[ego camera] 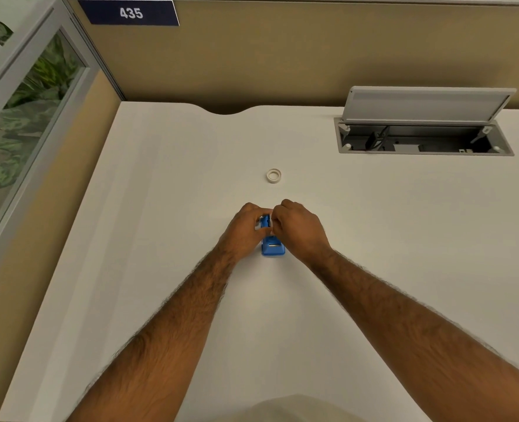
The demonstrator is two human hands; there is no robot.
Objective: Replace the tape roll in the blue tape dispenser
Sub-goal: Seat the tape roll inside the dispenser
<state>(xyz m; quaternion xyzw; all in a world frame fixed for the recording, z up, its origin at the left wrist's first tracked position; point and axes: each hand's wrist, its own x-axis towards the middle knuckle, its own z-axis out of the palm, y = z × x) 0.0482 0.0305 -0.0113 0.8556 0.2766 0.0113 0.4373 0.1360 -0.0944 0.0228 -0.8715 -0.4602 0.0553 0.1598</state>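
Hands on dispenser, white desk

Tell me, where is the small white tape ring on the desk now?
In the head view, the small white tape ring lies alone on the white desk, just beyond both hands and the blue plastic tape dispenser, left of the open grey cable box.

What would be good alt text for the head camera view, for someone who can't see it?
Two bare hands, the left hand and right hand, close around the far end of a small blue tape dispenser on a white desk. A small whitish tape roll lies alone further back, and an open cable hatch sits at the far right.
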